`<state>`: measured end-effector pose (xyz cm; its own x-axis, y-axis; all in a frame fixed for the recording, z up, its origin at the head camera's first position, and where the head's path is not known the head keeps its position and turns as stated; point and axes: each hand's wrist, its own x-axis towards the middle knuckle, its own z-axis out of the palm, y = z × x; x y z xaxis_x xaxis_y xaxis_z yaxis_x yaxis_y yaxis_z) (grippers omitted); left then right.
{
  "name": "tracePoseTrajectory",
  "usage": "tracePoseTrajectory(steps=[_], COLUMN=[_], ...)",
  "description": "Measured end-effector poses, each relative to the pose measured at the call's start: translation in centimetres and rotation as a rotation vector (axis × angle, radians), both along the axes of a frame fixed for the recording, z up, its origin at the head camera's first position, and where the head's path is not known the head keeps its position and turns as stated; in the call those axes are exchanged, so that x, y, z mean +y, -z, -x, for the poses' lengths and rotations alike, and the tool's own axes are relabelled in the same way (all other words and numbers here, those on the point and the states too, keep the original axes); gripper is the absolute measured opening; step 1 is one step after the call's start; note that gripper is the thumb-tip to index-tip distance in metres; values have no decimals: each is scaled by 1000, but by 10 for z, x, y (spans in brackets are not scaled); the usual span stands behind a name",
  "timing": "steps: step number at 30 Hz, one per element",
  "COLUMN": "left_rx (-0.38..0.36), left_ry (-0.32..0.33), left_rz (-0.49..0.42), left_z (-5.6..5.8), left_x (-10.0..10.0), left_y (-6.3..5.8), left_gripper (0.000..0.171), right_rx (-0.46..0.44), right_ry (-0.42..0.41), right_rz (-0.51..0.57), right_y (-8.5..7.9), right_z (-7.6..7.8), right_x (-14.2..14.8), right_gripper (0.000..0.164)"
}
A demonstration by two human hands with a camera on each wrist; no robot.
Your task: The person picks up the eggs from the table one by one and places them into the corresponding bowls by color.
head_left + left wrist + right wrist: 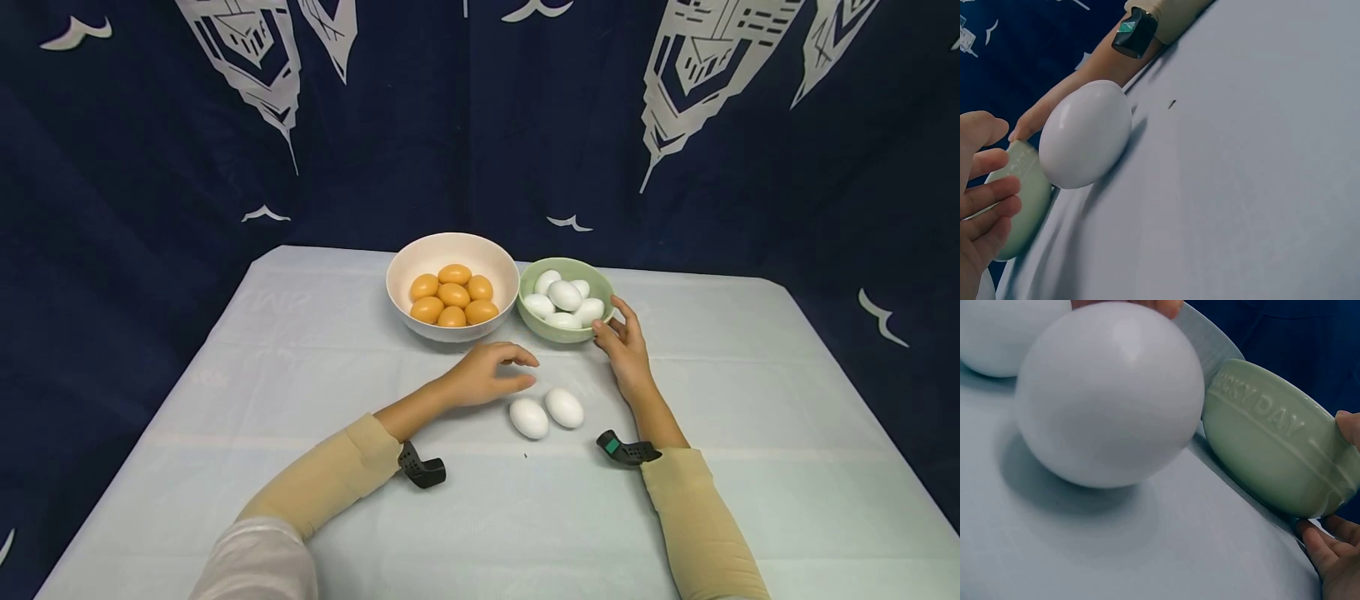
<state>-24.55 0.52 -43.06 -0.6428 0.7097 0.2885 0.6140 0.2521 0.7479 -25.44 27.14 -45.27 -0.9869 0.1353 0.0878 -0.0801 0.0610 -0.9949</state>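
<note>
Two white eggs [528, 418] lie side by side on the table; one white egg [1085, 134] is large in the left wrist view. My left hand [491, 375] hovers just to their left, thumb and fingers apart with nothing between them. My right hand [626, 350] holds the right side of a pale green bowl [558, 333], with one finger at the rim and others low by its base. Several white eggs [565, 296] fill that bowl. Raised lettering shows on the green bowl's wall [1260, 419] in the right wrist view.
Left of the green bowl, close against it, stands a larger cream bowl [450, 243] with several orange-yellow eggs [453, 295]. A pale cloth covers the table [480, 533]. Behind hangs a dark blue patterned curtain [480, 125]. A tiny dark speck [1172, 104] lies on the cloth.
</note>
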Motion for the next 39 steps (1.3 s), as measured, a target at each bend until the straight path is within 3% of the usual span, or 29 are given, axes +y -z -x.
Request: tracePoseTrajectory(steps=[14,22,32,39], left_rx=[-129,-129,-119,-79], left_ry=[62,127,130,141], left_rz=[-10,-29,28,16], left_z=[-20,-23,-26,-28], left_x=[-16,-14,-9,-6], left_y=[21,24,24,24], left_gripper=[36,50,50,48], right_rx=[-10,-14,-34,-26], right_ry=[8,9,7,6], right_rz=[-2,-8,-9,-12], right_y=[0,0,2,2], right_z=[0,-1,1,1], right_x=[-1,0,1,1], right_gripper=[65,65,66,66])
